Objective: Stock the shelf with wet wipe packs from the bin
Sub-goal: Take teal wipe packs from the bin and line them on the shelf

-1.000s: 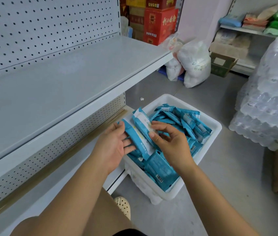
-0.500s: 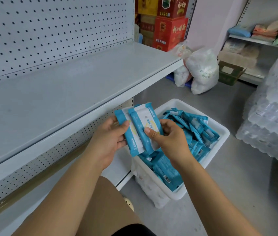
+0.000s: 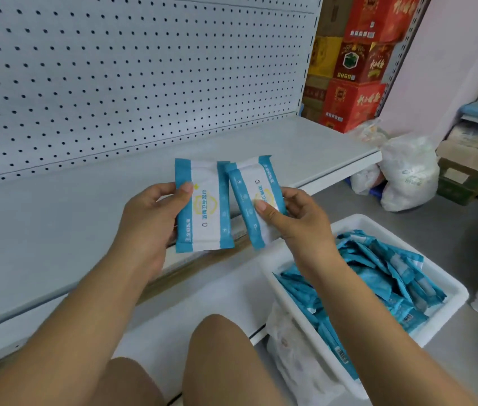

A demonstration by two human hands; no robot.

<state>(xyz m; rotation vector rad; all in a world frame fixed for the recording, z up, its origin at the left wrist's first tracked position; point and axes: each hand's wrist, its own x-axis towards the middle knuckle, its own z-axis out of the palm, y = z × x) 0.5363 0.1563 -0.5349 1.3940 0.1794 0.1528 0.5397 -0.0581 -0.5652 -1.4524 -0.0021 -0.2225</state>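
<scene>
1. The left hand (image 3: pixel 144 227) pinches one wet wipe pack (image 3: pixel 205 209) and the right hand (image 3: pixel 299 227) a second pack (image 3: pixel 253 200), both over the shelf (image 3: pixel 56 230).
2. The packs look light, soft and slick; hold across the flat face, thumb on top.

1. Left pack (image 3: pixel 204 206): blue "酒精卫生湿巾" runs down its white face, inside a yellow outline.
2. Right pack (image 3: pixel 256 200): similar print, partly covered, not readable.
3. Red cartons (image 3: pixel 354 104): yellow Chinese characters, too blurred to read.
4. Binned pack (image 3: pixel 341 354): a barcode, digits illegible.

Matt perforated metal shelf (image 3: pixel 91 218), glossy packs (image 3: pixel 202 206)
</scene>
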